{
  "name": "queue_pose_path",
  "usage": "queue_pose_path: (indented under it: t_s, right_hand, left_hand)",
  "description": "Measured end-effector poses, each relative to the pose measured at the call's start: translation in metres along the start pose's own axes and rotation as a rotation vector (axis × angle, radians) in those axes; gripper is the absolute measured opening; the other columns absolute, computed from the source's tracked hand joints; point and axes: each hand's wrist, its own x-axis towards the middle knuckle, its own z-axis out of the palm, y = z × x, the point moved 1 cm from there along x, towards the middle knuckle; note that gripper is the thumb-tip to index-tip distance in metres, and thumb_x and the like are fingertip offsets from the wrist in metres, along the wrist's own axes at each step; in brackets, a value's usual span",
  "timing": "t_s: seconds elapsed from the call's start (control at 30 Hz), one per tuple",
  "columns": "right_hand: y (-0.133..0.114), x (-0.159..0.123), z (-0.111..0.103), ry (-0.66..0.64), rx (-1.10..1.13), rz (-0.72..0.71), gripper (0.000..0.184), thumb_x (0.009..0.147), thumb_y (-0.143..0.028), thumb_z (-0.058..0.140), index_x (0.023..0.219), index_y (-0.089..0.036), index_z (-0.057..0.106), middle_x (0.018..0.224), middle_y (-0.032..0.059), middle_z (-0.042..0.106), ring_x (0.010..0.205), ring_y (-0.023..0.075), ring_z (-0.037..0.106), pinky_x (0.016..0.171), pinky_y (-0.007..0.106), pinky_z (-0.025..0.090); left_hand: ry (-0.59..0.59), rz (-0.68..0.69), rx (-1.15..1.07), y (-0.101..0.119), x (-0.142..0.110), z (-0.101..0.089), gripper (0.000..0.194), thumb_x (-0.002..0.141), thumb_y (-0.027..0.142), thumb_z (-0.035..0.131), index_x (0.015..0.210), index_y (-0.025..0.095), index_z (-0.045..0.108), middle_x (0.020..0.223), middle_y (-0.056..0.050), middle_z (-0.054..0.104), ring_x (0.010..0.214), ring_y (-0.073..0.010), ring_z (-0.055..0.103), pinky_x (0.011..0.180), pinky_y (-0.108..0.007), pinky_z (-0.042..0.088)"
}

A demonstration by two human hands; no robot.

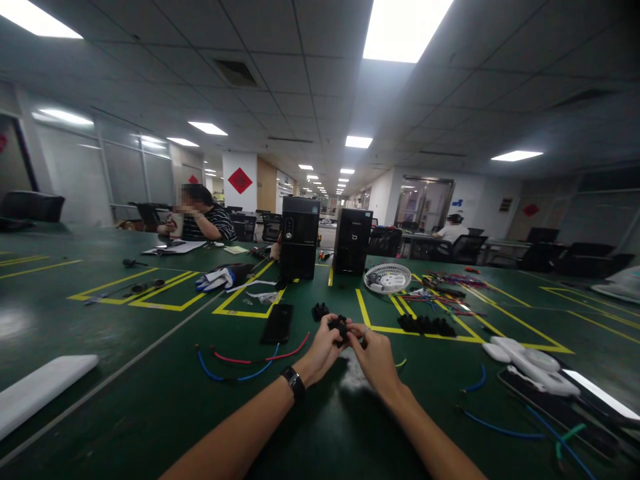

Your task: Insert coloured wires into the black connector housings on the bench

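My left hand (321, 355), with a black band on the wrist, grips a small black plastic part (341, 326) between thumb and fingers. At its right side my right hand (377, 362) is closed in a pinch; what lies between those fingertips is hidden. A yellow-green wire (401, 363) shows just past the right hand, and I cannot tell whether it is held. Another black part (320, 311) stands on the green table just beyond my left hand. To the left lie a red wire (235, 361) and a blue wire (215, 377).
Several black parts (425, 325) stand in a row at right, near a white basket (387, 278) and a wire pile (445, 293). Two black computer towers (300, 237) rise behind. A black phone (277, 324), gloves (223, 277) and blue wires (503, 427) lie around. A person (207, 220) sits across.
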Motion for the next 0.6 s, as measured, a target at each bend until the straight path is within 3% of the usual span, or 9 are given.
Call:
queue_pose_path:
  t_s: [0.17,0.37,0.47,0.6]
  right_hand:
    - [0.001,-0.003,0.001,-0.036,-0.03,-0.046,0.022,0.089,-0.022,0.049,0.102,-0.019,0.066,0.096,0.0057,0.072,0.082,0.0199,0.068,0.076,0.029,0.049]
    - [-0.004,-0.011,0.007,-0.175,-0.104,-0.082,0.027,0.09,-0.017,0.043,0.108,-0.017,0.063,0.095,0.0078,0.069,0.085,0.02,0.065,0.078,0.029,0.047]
    - [-0.012,-0.014,0.007,-0.249,-0.043,-0.109,0.031,0.089,-0.014,0.042,0.114,-0.017,0.06,0.098,0.008,0.068,0.089,0.0191,0.064,0.081,0.028,0.046]
    - [-0.021,-0.017,0.003,-0.318,0.043,-0.114,0.037,0.087,-0.013,0.044,0.12,-0.02,0.056,0.105,0.0073,0.067,0.096,0.019,0.062,0.085,0.027,0.044]
  left_hand:
    - [0.041,0.0,0.082,-0.002,-0.002,0.0,0.038,0.067,0.009,0.054,0.098,0.024,0.039,0.102,-0.004,0.06,0.093,-0.0164,0.061,0.086,-0.037,0.047]
    - [0.149,0.088,0.558,-0.006,-0.006,-0.008,0.025,0.082,0.036,0.052,0.102,0.023,0.046,0.108,-0.007,0.058,0.091,-0.017,0.059,0.074,-0.03,0.051]
    - [0.214,0.122,0.744,-0.002,-0.005,-0.013,0.023,0.081,0.034,0.05,0.1,0.021,0.048,0.102,-0.007,0.06,0.083,-0.0177,0.06,0.065,-0.028,0.05]
    - [0.274,0.268,0.963,0.008,-0.001,-0.017,0.015,0.076,0.025,0.05,0.09,0.019,0.054,0.089,-0.006,0.065,0.076,-0.017,0.061,0.066,-0.027,0.048]
